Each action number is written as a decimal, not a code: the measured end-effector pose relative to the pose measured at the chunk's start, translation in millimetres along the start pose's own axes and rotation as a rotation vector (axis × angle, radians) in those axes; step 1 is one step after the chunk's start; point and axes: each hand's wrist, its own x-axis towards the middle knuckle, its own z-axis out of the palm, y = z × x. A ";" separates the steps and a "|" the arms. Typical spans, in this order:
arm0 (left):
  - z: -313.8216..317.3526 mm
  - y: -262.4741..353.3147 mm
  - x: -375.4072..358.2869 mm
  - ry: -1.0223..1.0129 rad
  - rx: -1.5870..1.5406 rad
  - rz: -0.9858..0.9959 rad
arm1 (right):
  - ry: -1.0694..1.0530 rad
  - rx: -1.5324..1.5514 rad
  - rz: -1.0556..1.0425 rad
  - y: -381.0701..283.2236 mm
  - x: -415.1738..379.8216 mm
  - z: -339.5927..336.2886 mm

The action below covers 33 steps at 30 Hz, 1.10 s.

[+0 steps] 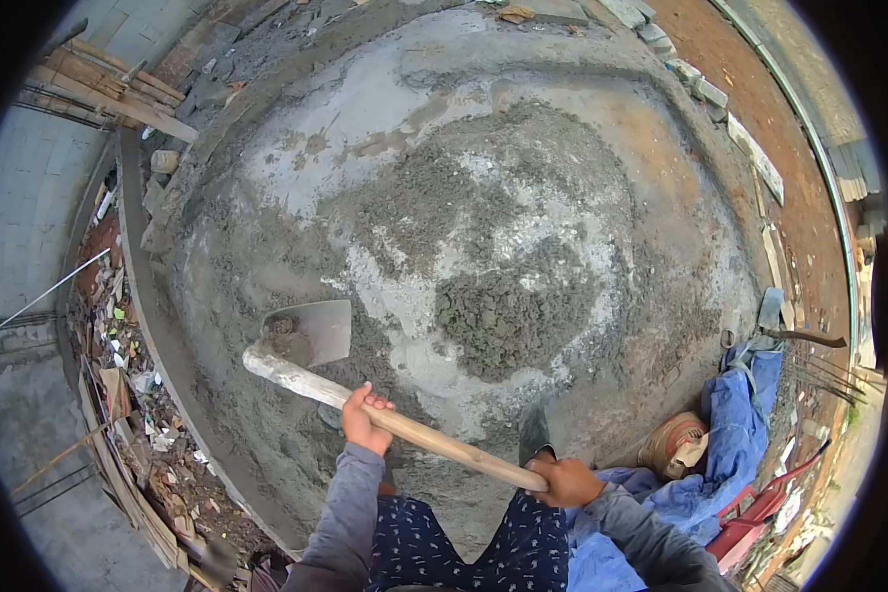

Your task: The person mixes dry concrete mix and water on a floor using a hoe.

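A hoe (pixel 444 447) with a pale wooden handle slants across the view in front of my legs. Its broad metal blade (pixel 328 331) is at the left, with wet grey mix stuck near the handle end. My left hand (pixel 365 421) is closed round the handle's middle, and my right hand (pixel 564 481) grips its right end. Beyond the hoe lies a mound of damp grey mortar mix (pixel 508 316), dark and lumpy at its middle, with paler powder around it.
A low concrete rim (pixel 153 340) curves along the left, with litter outside it. To the right lie a blue tarp (pixel 735 414), a brown sack (pixel 673 444) and a red metal object (pixel 755 518). Another hoe-like tool (pixel 804 337) rests at the right edge. Planks (pixel 109 89) lie upper left.
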 end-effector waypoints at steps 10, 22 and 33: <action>-90.7 -6.5 122.9 0.241 0.540 0.251 | -0.006 0.057 0.303 -117.1 201.1 150.9; -98.2 -114.7 91.1 0.091 0.654 -0.346 | -0.026 0.170 0.528 -120.6 97.9 99.2; 56.4 -132.5 -19.4 0.047 -0.073 -0.346 | -0.049 0.188 0.392 -111.9 -87.7 -153.2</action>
